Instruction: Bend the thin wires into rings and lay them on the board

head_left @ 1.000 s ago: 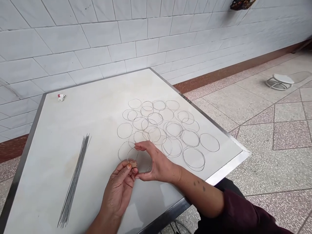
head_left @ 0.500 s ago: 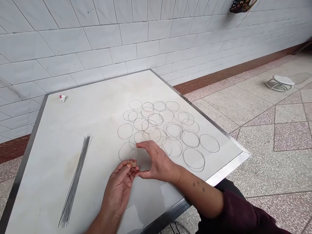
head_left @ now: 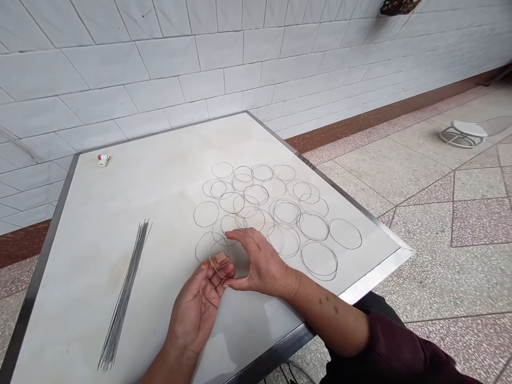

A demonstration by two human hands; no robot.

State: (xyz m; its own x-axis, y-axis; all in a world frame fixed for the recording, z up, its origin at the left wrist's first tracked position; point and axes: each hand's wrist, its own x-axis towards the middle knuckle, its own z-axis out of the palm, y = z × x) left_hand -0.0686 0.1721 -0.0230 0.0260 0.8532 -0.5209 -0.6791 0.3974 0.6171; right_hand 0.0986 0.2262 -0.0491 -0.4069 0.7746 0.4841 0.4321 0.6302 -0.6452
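A thin wire ring point(head_left: 210, 255) stands tilted between the fingertips and thumb of my right hand point(head_left: 264, 264), which is curved round its right side. Palm up below the ring, my left hand point(head_left: 200, 298) has its fingers loosely spread and its thumb apart near the wire. A small tan square piece point(head_left: 220, 257), perhaps tape, rests at the left fingertips; whether it is stuck there I cannot tell. Several wire rings point(head_left: 314, 226) lie flat and overlapping on the table beyond and right of my hands.
A bundle of straight thin wires point(head_left: 126, 293) lies on the left of the white table point(head_left: 168, 170). Small white and red rolls point(head_left: 104, 160) sit at its far left corner. A tiled wall point(head_left: 168, 98) runs behind; a white stool point(head_left: 464, 133) stands on the floor at right.
My left thumb has moved off the wire and tan piece, and the left fingers have opened. The tan piece sits slightly higher. My right hand has hardly moved.
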